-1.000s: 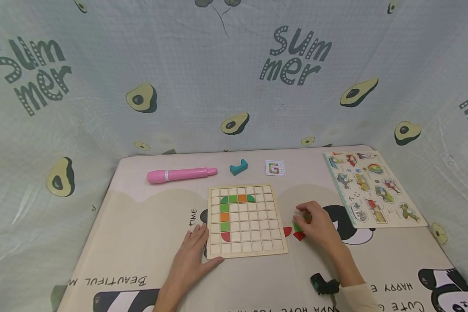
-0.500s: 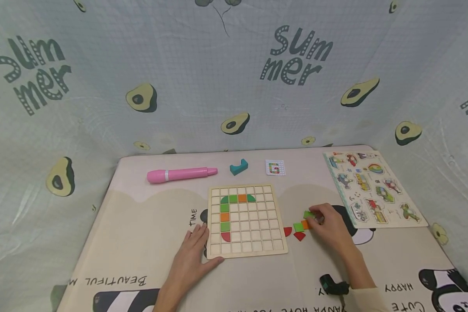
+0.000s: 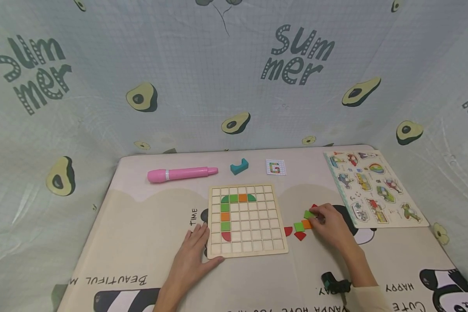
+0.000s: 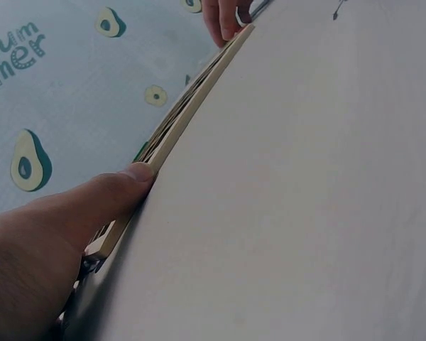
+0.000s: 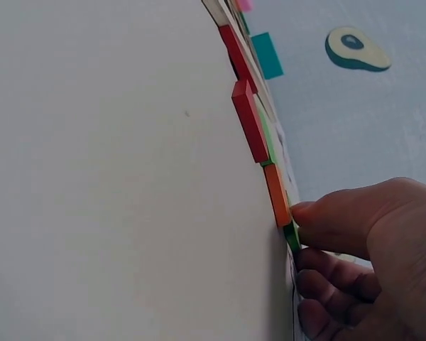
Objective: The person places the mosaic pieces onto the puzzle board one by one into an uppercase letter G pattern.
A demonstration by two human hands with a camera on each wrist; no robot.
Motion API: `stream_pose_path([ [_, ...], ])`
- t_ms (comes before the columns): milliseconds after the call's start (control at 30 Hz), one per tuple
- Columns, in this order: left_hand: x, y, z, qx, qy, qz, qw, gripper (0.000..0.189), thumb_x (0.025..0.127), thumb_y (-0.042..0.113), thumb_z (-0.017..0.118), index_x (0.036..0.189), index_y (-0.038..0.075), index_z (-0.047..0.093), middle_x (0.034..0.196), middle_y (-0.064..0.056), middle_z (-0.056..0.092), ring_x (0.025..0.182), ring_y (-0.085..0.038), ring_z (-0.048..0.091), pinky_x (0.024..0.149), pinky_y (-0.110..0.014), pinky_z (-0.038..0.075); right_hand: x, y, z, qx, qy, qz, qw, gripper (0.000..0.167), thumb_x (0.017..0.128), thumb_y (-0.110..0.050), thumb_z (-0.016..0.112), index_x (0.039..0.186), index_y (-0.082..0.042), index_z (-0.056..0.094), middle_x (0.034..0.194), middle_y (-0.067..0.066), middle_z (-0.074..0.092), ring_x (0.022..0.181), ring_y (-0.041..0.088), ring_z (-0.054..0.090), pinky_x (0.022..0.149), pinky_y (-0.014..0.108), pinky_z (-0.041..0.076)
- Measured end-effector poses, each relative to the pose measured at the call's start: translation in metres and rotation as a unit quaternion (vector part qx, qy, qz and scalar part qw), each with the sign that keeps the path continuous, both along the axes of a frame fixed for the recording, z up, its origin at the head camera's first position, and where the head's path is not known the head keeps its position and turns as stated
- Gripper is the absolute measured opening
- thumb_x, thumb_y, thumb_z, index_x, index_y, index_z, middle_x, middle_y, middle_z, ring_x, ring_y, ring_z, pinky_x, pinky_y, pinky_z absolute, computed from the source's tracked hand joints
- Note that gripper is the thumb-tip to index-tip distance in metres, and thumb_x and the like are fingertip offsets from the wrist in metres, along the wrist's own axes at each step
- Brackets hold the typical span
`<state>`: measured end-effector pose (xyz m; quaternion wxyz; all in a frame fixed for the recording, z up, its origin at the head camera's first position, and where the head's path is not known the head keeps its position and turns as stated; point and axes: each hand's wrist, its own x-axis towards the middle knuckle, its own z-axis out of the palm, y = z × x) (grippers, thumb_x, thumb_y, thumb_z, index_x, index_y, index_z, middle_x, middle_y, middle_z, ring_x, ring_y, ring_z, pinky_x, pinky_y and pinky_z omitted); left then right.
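A pale wooden grid board (image 3: 257,225) bears green, orange and red tiles set in several cells along its top row and left side. My left hand (image 3: 191,260) rests at its lower left corner, fingers straight beside the left edge. In the left wrist view the thumb (image 4: 138,172) presses the board's near edge. Right of the board, my right hand (image 3: 331,225) has thumb and fingers around a dark green piece (image 5: 292,238), seen in the right wrist view. Beside those fingertips lie a light green tile (image 3: 308,214), an orange tile (image 3: 306,224) and a red piece (image 3: 314,206).
Another green tile (image 3: 299,227) and two red pieces, one a fan shape (image 3: 300,235), lie nearer the board. Behind it are a pink pen-like tube (image 3: 182,174), a teal block (image 3: 239,167) and a pattern card (image 3: 275,167). A picture puzzle board (image 3: 374,190) lies at right.
My right hand has shifted slightly right and away from the board, uncovering the orange and green tiles and then a red piece. The left hand and board have stayed put.
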<state>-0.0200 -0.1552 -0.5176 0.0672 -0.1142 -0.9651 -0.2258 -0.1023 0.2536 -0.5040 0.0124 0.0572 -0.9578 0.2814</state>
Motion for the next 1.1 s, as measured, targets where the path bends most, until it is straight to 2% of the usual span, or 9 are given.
stream_pose_path([
  [233, 0.000, 0.001, 0.001, 0.004, -0.015, 0.003, 0.9999, 0.092, 0.076, 0.056, 0.080, 0.142, -0.002, 0.053, 0.151, -0.018, 0.050, 0.145, -0.032, 0.043, 0.127, -0.044, 0.027, -0.001, 0.000, 0.002, 0.000, -0.010, 0.013, 0.9999, 0.027, 0.092, -0.012, 0.071, 0.116, -0.001, 0.070, 0.104, 0.010, 0.060, 0.088, 0.019, 0.057, 0.074, 0.028, 0.056],
  [467, 0.000, 0.001, 0.002, 0.002, -0.019, 0.006, 0.9998, 0.091, 0.076, 0.055, 0.080, 0.141, -0.003, 0.054, 0.151, -0.018, 0.050, 0.145, -0.033, 0.044, 0.126, -0.044, 0.029, -0.003, -0.003, 0.002, -0.001, -0.040, 0.014, 0.9991, 0.024, 0.094, -0.011, 0.068, 0.115, 0.001, 0.065, 0.106, 0.012, 0.058, 0.093, 0.021, 0.054, 0.081, 0.036, 0.056],
  [733, 0.000, 0.001, 0.001, -0.001, -0.022, 0.008, 0.9997, 0.091, 0.076, 0.057, 0.079, 0.142, -0.002, 0.054, 0.152, -0.017, 0.050, 0.145, -0.032, 0.043, 0.127, -0.044, 0.029, -0.006, -0.004, 0.002, -0.019, -0.040, 0.017, 0.9989, 0.020, 0.092, -0.007, 0.069, 0.109, -0.002, 0.059, 0.093, 0.007, 0.059, 0.084, 0.018, 0.052, 0.068, 0.020, 0.049],
  [900, 0.000, 0.001, 0.001, -0.001, -0.020, 0.007, 0.9998, 0.091, 0.076, 0.056, 0.080, 0.141, -0.002, 0.055, 0.151, -0.018, 0.051, 0.144, -0.033, 0.044, 0.126, -0.045, 0.030, -0.005, -0.005, 0.004, -0.022, -0.039, 0.005, 0.9990, 0.019, 0.094, -0.010, 0.068, 0.109, -0.004, 0.059, 0.089, 0.005, 0.060, 0.081, 0.017, 0.052, 0.064, 0.019, 0.046],
  [1100, 0.000, 0.001, 0.003, 0.000, -0.024, 0.007, 0.9997, 0.091, 0.076, 0.056, 0.080, 0.142, -0.002, 0.054, 0.152, -0.017, 0.050, 0.145, -0.033, 0.043, 0.127, -0.044, 0.029, -0.006, -0.014, 0.014, -0.028, -0.019, 0.000, 0.9994, 0.018, 0.096, -0.012, 0.065, 0.112, -0.005, 0.061, 0.091, 0.005, 0.061, 0.083, 0.018, 0.054, 0.068, 0.020, 0.050],
])
